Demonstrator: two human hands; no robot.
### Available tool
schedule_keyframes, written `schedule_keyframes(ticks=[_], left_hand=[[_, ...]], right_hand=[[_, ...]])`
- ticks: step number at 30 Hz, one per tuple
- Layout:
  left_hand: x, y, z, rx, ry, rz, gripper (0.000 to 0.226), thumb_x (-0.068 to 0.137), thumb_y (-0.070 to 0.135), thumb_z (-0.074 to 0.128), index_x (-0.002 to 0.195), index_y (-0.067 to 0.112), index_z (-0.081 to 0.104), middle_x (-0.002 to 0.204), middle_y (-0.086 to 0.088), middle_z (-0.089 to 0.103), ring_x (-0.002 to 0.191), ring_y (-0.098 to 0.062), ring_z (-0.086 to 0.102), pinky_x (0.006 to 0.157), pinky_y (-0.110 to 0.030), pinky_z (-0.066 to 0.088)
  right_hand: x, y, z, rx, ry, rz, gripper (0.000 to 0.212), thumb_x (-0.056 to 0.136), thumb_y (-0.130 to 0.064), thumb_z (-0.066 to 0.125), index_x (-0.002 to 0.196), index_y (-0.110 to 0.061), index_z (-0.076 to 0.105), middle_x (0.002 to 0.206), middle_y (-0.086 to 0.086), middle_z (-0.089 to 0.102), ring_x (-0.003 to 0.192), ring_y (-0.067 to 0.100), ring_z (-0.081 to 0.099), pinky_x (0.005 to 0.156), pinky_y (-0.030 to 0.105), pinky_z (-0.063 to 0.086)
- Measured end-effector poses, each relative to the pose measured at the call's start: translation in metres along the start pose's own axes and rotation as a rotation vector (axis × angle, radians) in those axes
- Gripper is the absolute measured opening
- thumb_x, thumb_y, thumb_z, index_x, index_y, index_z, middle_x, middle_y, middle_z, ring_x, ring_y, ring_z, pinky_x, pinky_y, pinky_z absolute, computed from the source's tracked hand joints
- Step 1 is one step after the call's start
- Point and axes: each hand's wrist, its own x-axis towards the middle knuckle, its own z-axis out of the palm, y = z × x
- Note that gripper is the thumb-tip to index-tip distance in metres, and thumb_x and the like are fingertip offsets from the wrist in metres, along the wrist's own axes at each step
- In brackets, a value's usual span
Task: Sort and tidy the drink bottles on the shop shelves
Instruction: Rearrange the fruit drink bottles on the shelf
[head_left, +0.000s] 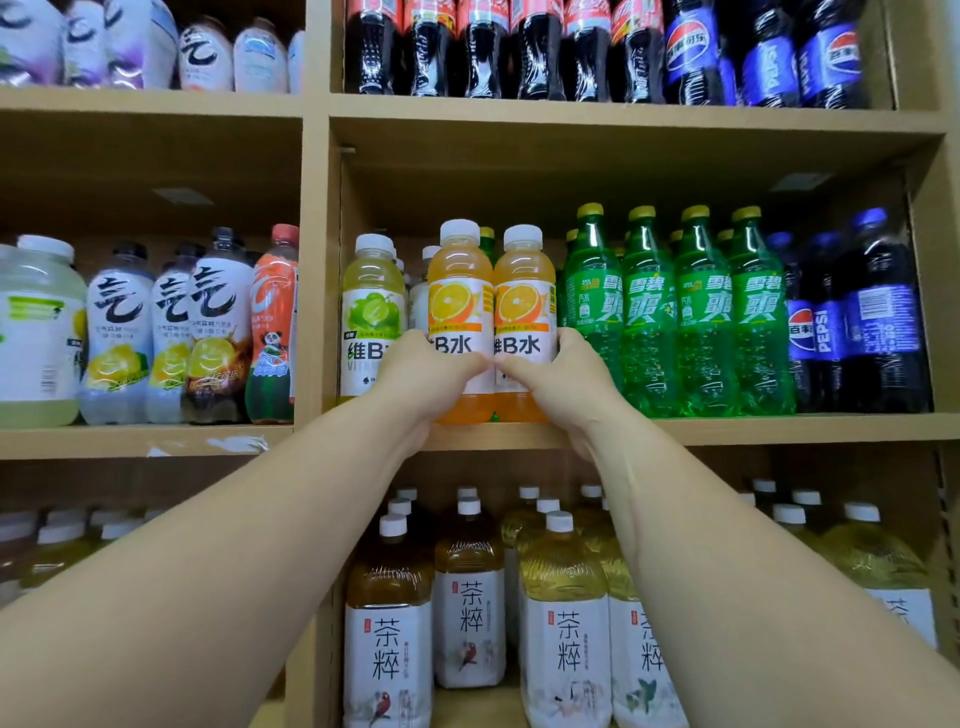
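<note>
Two vitamin bottles (460, 291) stand touching at the shelf's (727, 428) front edge. A lime bottle (371, 312) stands just left of them, Sprite bottles (649, 312) just right, Pepsi bottles (878, 317) at the right end. Tea bottles (467, 597) stand one level below, cola bottles (480, 52) one level above.

**Two orange bottles at the shelf front**

The left orange bottle (460, 291) and the right orange bottle (524, 296) stand upright, side by side and touching, at the front edge of the middle shelf (727, 428). Each has a white cap, orange liquid and a white label showing a cut orange. The left hand (426, 374) grips the first low on its label, and the right hand (561, 379) grips the second the same way. Just to their left stands a lime-green bottle (371, 312) of the same kind. To their right stands a row of green Sprite bottles (675, 312), then dark Pepsi bottles (852, 322), all upright.
</note>
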Motion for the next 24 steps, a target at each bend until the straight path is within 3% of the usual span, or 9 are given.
schedule_keyframes(ticks=[2,6,8,11,14,18,20,24], left_hand=[[-0.001,0.001,-0.001,-0.015,-0.013,-0.004,0.036,0.082,0.028,0.081,0.110,0.018,0.061,0.103,-0.003,0.070,0.093,-0.022,0.068,0.079,-0.037,0.058],[-0.008,0.004,-0.005,0.014,0.028,0.033,0.049,0.078,0.033,0.085,0.116,0.019,0.058,0.106,-0.002,0.070,0.095,-0.021,0.069,0.081,-0.041,0.059],[-0.018,0.008,-0.016,0.071,0.051,0.093,0.053,0.075,0.039,0.086,0.117,0.022,0.057,0.107,0.002,0.069,0.095,-0.019,0.069,0.084,-0.045,0.060],[-0.044,0.012,-0.045,0.070,0.047,0.194,0.043,0.078,0.036,0.085,0.113,0.027,0.062,0.103,0.007,0.072,0.092,-0.011,0.072,0.079,-0.038,0.062],[-0.078,0.010,-0.084,0.091,0.051,0.260,0.033,0.079,0.031,0.085,0.106,0.031,0.066,0.098,0.011,0.075,0.088,-0.002,0.072,0.075,-0.029,0.061],[-0.117,-0.012,-0.138,0.045,0.084,0.194,0.031,0.078,0.027,0.084,0.106,0.028,0.070,0.096,0.012,0.078,0.089,-0.007,0.075,0.078,-0.036,0.060],[-0.133,-0.028,-0.163,0.045,0.124,0.152,0.028,0.079,0.022,0.083,0.104,0.026,0.071,0.093,0.010,0.078,0.086,-0.009,0.076,0.076,-0.037,0.059],[-0.149,-0.072,-0.203,0.097,0.216,0.076,0.026,0.080,0.014,0.082,0.101,0.024,0.071,0.091,0.005,0.078,0.083,-0.013,0.075,0.075,-0.042,0.060]], right_hand=[[0.000,0.000,0.000,0.010,-0.007,-0.001,0.046,0.080,-0.035,0.085,0.115,-0.019,0.060,0.105,-0.003,0.071,0.091,0.014,0.069,0.073,0.031,0.055],[0.002,0.001,0.000,-0.025,-0.009,0.005,0.044,0.082,-0.037,0.082,0.117,-0.021,0.060,0.107,-0.003,0.071,0.094,0.015,0.070,0.083,0.038,0.058],[0.002,0.001,0.002,-0.072,0.005,-0.001,0.044,0.083,-0.039,0.080,0.117,-0.022,0.059,0.106,-0.003,0.070,0.093,0.015,0.068,0.077,0.034,0.056],[-0.001,-0.001,0.003,-0.123,0.037,-0.022,0.049,0.080,-0.044,0.082,0.117,-0.021,0.058,0.105,-0.003,0.067,0.090,0.013,0.065,0.069,0.030,0.050],[-0.009,-0.006,0.006,-0.212,0.045,-0.057,0.059,0.078,-0.050,0.083,0.119,-0.019,0.054,0.106,-0.003,0.065,0.091,0.016,0.064,0.071,0.032,0.049],[-0.029,-0.014,0.022,-0.271,0.131,-0.134,0.055,0.086,-0.048,0.075,0.123,-0.015,0.051,0.109,0.002,0.064,0.095,0.026,0.062,0.075,0.033,0.044],[-0.045,-0.022,0.033,-0.151,0.174,-0.184,0.045,0.087,-0.041,0.074,0.118,-0.019,0.050,0.100,-0.005,0.063,0.090,0.022,0.063,0.071,0.031,0.044],[-0.090,-0.035,0.060,0.038,0.155,-0.245,0.036,0.088,-0.032,0.076,0.113,-0.028,0.051,0.093,-0.019,0.063,0.081,-0.008,0.061,0.064,0.015,0.043]])
